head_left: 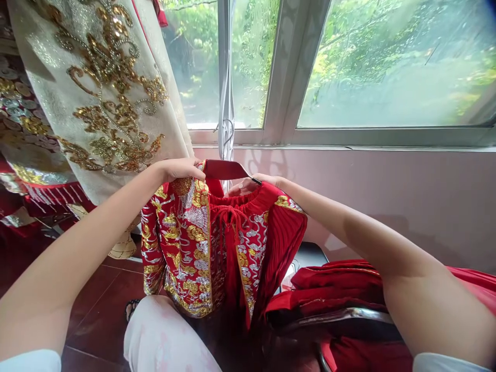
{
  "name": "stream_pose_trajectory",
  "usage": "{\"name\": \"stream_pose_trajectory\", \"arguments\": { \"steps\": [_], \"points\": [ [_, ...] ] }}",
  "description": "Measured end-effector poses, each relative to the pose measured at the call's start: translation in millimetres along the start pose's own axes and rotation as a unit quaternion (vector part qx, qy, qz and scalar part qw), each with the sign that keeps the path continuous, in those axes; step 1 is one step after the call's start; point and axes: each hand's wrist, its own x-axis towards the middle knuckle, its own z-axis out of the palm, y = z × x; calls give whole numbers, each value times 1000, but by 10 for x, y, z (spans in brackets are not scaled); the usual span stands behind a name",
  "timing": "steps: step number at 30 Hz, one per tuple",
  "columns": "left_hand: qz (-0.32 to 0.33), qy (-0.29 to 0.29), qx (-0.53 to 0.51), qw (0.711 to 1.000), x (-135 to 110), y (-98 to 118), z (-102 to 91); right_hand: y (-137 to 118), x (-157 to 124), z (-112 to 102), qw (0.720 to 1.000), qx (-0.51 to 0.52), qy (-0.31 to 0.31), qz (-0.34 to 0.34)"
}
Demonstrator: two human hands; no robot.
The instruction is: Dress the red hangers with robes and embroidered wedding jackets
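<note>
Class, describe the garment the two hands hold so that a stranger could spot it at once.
Below the rain-streaked window, the left hand and right hand hold up a jacket. Unlike the cream garment hanging beside it, it is red, with gold and silver embroidery.

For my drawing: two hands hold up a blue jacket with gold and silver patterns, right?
Not blue: the head view shows the jacket is red. The left hand and right hand do hold it up, with gold and silver patterns.
</note>
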Motion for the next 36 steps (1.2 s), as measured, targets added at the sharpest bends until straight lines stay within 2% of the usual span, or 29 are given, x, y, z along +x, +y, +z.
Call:
{"name": "stream_pose_trajectory", "arguments": {
  "steps": [3,7,11,15,18,21,23,25,26,28,30,31,33,36],
  "points": [
    [1,18,10,1000,-30,17,21,-26,41,2,992,86,-92,27],
    [1,53,26,998,-69,36,49,-105,44,65,992,71,-102,14],
    [10,60,31,998,-79,32,59,-119,36,111,989,33,-146,1],
    [23,61,52,996,-79,32,62,-30,66,69,992,2,-128,-11],
    [2,58,79,995,-88,49,65,38,107,33,994,-27,-109,-16],
    [-16,71,97,993,-99,73,64,10,141,47,995,-76,-48,-46],
    [-17,81,119,989,-103,88,60,-86,146,73,991,-125,39,-41],
    [-4,90,149,985,-104,98,61,-219,129,93,966,-202,162,-18],
    [9,94,163,982,-106,100,68,-285,113,97,940,-251,230,-21],
    [51,103,188,975,-117,101,107,-391,72,95,866,-352,350,-66],
    [102,130,217,962,-143,99,189,-445,33,90,788,-429,425,-118],
    [123,157,236,951,-163,99,246,-454,19,89,763,-453,442,-131],
    [166,244,284,913,-201,116,377,-454,5,88,745,-473,449,-142],
    [241,368,385,811,-195,205,567,-456,20,74,762,-449,438,-162]
  ]
}}
